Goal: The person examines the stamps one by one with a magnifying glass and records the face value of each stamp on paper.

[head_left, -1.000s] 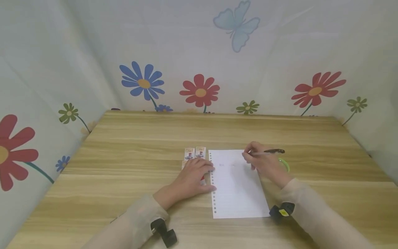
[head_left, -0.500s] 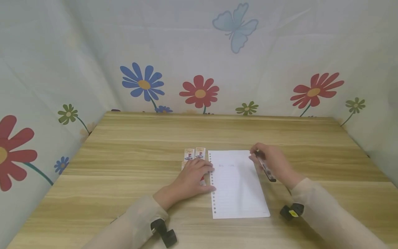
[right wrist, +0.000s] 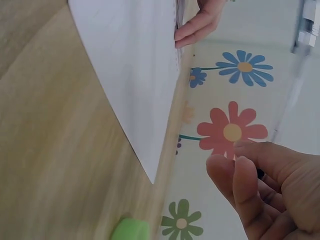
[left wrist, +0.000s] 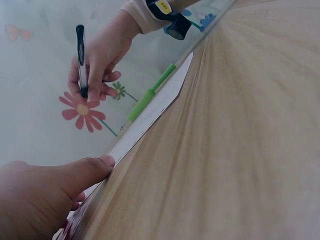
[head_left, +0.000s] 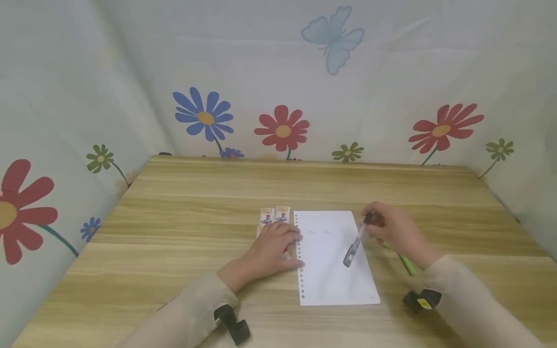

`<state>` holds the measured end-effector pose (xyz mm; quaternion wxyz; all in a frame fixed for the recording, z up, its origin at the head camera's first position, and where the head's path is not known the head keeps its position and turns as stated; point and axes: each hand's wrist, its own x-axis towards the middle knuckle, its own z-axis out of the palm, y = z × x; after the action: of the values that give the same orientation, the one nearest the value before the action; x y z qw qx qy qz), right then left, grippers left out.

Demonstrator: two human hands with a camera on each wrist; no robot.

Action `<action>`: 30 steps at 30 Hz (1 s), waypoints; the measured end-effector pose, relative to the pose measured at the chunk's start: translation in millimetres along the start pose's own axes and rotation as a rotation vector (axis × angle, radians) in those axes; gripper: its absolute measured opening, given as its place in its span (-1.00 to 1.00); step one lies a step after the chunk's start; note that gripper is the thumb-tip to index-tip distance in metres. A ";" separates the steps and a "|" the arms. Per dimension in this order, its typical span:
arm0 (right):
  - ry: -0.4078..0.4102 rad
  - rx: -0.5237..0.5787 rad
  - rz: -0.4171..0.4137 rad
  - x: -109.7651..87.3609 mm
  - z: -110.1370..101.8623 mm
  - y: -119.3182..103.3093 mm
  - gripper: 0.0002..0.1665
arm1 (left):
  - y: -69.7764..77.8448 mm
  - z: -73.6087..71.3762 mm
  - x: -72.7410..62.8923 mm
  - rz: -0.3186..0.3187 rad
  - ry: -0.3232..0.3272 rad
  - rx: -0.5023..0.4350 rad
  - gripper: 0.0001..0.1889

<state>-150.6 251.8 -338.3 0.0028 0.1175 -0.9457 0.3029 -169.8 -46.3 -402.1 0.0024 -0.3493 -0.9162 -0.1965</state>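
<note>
A white sheet of lined paper [head_left: 335, 280], with punched holes along its left edge, lies on the wooden table. Two small faint marks of writing show near its top. My left hand [head_left: 274, 246] rests at the holed edge, over several small printed cards [head_left: 282, 214] that it partly covers. Above the sheet's right edge, my right hand [head_left: 398, 234] pinches a pen [head_left: 354, 247] by its dark grip end. The pen's clear barrel slants over the paper in the head view. In the left wrist view the pen [left wrist: 81, 55] stands upright between the fingertips.
A bright green stick-like thing [head_left: 406, 265] lies right of the paper, partly under my right forearm; its thicker and thinner parts show in the left wrist view. A cloth backdrop [head_left: 243, 63] printed with flowers and a butterfly stands around the table [head_left: 209, 193].
My right hand has drawn back rightward from the paper, and the pen has swung round so its barrel slants toward the lower left. The left hand has stayed on the paper's edge.
</note>
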 end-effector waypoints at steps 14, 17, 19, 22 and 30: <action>-0.007 0.055 0.019 -7.6 -29.4 4.5 -0.70 | -2.0 -2.2 1.7 0.012 0.006 -0.001 -0.36; 0.023 0.038 0.042 -8.4 -33.8 4.5 -0.66 | -2.1 -2.3 1.5 0.012 0.007 -0.003 -0.35; 0.040 0.023 0.050 -8.9 -36.0 5.0 -0.66 | -2.1 -2.2 1.2 0.012 0.009 -0.006 -0.35; 0.053 0.019 0.050 -9.4 -38.1 6.1 -0.68 | -2.2 -1.6 1.1 0.012 0.009 -0.005 -0.35; 0.000 0.020 0.024 -9.8 -40.0 7.5 -0.64 | -1.0 -1.8 0.7 0.006 0.002 -0.010 -0.35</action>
<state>-145.4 282.8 -310.7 -0.0023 0.1061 -0.9439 0.3126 -171.2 -47.1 -400.7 0.0022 -0.3519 -0.9141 -0.2013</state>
